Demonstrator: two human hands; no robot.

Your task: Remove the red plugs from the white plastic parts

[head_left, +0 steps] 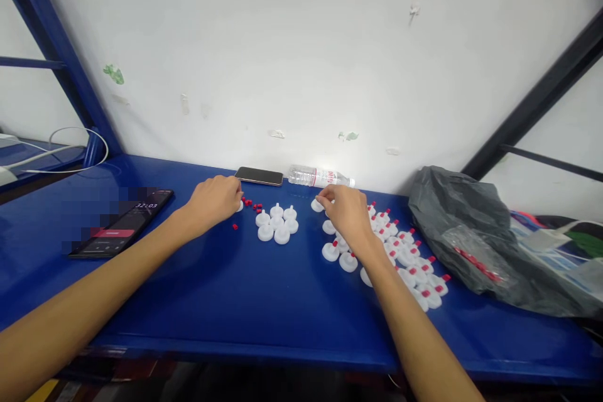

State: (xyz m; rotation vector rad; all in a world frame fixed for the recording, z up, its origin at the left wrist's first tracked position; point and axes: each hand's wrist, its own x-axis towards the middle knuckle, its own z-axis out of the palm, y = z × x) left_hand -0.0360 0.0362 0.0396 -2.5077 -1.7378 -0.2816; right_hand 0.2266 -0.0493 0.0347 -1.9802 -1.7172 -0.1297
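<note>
On the left of the blue table, my left hand (pixel 217 196) is closed in a pinch at a white nozzle cap (pixel 240 206), mostly hidden behind the fingers. Small red tip caps (pixel 257 206) lie loose beside it, one of them nearer to me. My right hand (pixel 346 208) pinches the top of another white nozzle cap (pixel 317 205), whose base is at the table top. Between the hands stands a tight cluster of white nozzle caps (pixel 277 224) without red tips. Under and beside my right forearm spreads a large group of nozzle caps with red tips (pixel 407 255), partly hidden.
A clear water bottle (pixel 320 176) and a dark phone (pixel 259 176) lie along the wall. Another phone (pixel 125 223) with a lit screen rests at the left. A grey plastic bag (pixel 452 213) bearing a clear pouch of red pieces (pixel 478 264) sits at the right.
</note>
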